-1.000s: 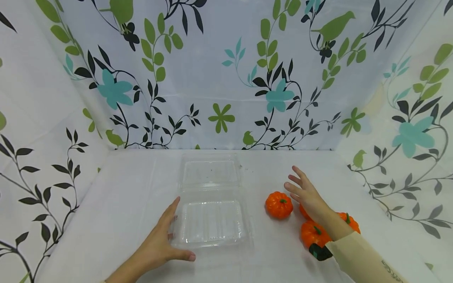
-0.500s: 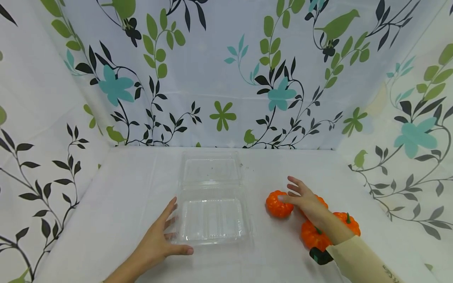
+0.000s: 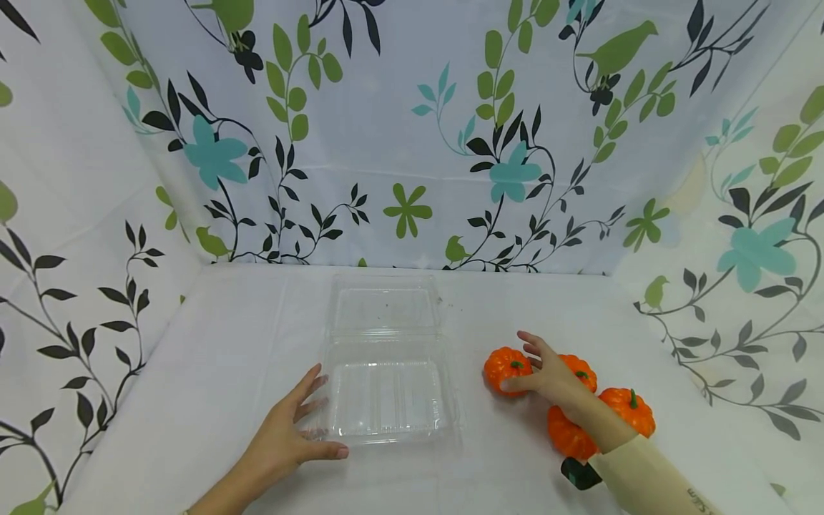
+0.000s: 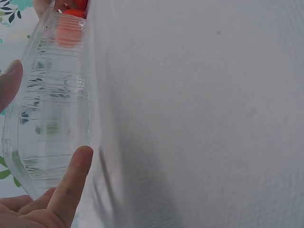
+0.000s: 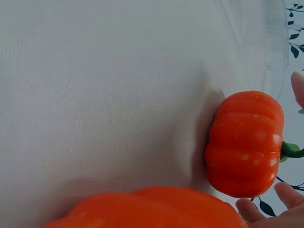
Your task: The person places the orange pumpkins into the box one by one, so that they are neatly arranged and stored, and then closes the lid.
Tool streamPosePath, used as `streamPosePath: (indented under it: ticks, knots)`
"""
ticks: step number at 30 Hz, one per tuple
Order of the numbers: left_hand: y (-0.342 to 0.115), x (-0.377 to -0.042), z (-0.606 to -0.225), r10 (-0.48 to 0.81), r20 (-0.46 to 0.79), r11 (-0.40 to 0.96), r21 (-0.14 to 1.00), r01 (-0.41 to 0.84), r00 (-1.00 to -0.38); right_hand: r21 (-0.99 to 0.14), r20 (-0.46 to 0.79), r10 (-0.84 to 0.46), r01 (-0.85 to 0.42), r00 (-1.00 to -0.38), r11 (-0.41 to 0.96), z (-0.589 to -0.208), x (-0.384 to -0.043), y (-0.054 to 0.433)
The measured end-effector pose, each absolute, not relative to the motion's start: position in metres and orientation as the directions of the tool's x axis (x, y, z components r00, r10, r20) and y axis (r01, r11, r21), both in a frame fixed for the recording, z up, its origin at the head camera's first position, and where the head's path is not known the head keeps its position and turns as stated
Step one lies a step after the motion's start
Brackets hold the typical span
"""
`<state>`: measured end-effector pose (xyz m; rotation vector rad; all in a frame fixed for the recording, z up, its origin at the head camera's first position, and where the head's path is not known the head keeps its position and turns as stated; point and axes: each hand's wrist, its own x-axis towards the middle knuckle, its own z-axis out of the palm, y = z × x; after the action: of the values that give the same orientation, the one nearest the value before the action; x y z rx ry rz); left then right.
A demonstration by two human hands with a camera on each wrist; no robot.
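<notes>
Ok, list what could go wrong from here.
1. The glossy, ribbed orange pumpkin by the right hand might roll if nudged, since the hand has no firm grip on it.
2. In the head view the right forearm crosses over other orange pumpkins, so it could knock them.
3. The clear plastic rectangular container looks light and might slide if the left hand, close beside it, bumps it.

On the table point(image 3: 225, 336), pumpkins point(image 3: 503, 366) lie right of the container point(image 3: 386, 400) (its lid point(image 3: 386, 311) behind).
</notes>
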<state>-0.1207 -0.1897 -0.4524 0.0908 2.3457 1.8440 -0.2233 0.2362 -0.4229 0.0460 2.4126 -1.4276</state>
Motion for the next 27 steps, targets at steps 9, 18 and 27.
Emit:
streamPosePath:
  ticks: [9,18,27]
  knots:
    - [-0.189,-0.118,-0.453,0.114,-0.110,0.187,0.978,-0.088,-0.987,-0.799,-0.282,-0.139,0.152,-0.949,0.582,-0.429,-0.226,0.233]
    - [-0.189,-0.119,-0.455,0.126,-0.126,0.159,0.982,-0.106,-0.984,-0.741,-0.289,-0.117,0.145,-0.950,0.656,-0.431,-0.226,0.227]
    - [-0.189,-0.120,-0.456,0.135,-0.128,0.125,0.986,-0.111,-0.983,-0.663,-0.278,-0.069,0.139,-0.958,0.736,-0.436,-0.226,0.223]
